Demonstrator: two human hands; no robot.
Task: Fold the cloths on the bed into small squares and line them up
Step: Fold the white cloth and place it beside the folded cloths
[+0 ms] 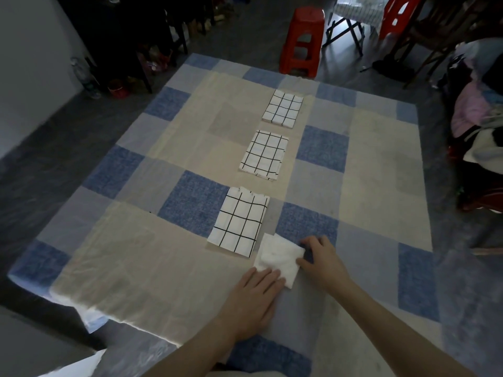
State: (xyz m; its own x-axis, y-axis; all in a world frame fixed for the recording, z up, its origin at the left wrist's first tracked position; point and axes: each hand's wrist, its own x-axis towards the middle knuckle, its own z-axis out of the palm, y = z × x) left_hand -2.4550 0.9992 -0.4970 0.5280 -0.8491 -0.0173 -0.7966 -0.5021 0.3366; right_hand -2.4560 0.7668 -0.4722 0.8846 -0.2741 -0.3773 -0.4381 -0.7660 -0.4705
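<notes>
Checked bed (381, 159), three folded cloths running up centre; both hands lower centre, left hand (253, 300) flat on white cloth (279, 258), right hand (322, 258) pinching its edge. Tugging could unfold it!

Three folded white cloths with black grid (262, 156) lined up lengthwise on bed; small plain white folded square (279, 258) at nearest end.
</notes>
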